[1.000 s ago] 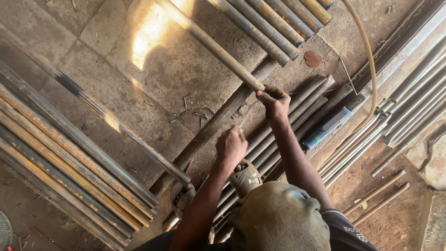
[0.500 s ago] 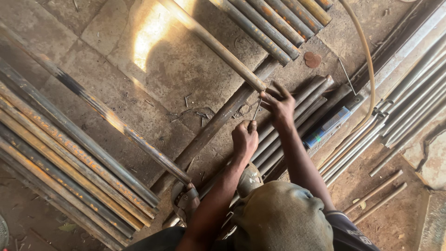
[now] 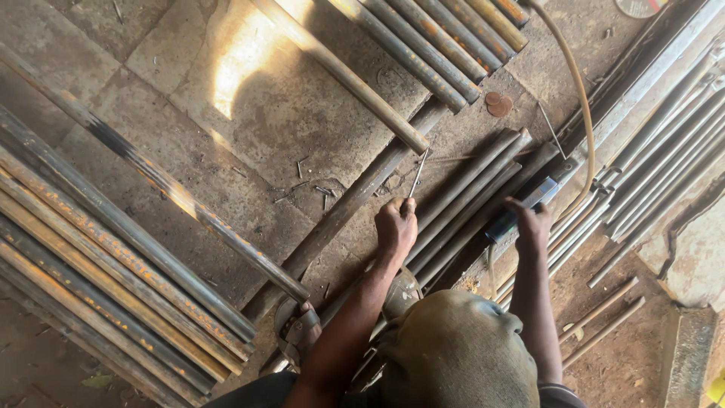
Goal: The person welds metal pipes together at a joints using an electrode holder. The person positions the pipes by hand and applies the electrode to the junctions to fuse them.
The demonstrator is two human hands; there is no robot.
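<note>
My left hand [image 3: 396,227] is closed around the lower end of a thin metal rod [image 3: 418,172], which points up toward the end of a long round pipe [image 3: 355,79]. My right hand [image 3: 533,224] is further right, its fingers curled over a blue and black tool [image 3: 521,210] that lies among the pipes. A tan hose [image 3: 580,113] runs from that tool to the top of the view. Between my hands, several dark pipes [image 3: 468,189] lie side by side on the floor. A brown cap [image 3: 453,351] covers the head below.
Rusty pipes are stacked at the left [image 3: 91,272], at the top [image 3: 445,38] and at the right [image 3: 664,128]. A long flat bar [image 3: 355,204] crosses the concrete floor. A round metal tool [image 3: 296,329] lies by my left arm. Small metal scraps [image 3: 313,189] are scattered about.
My right hand left the pipe's end and moved right and down onto the blue and black tool. My left hand rose and now holds the thin rod alone.
</note>
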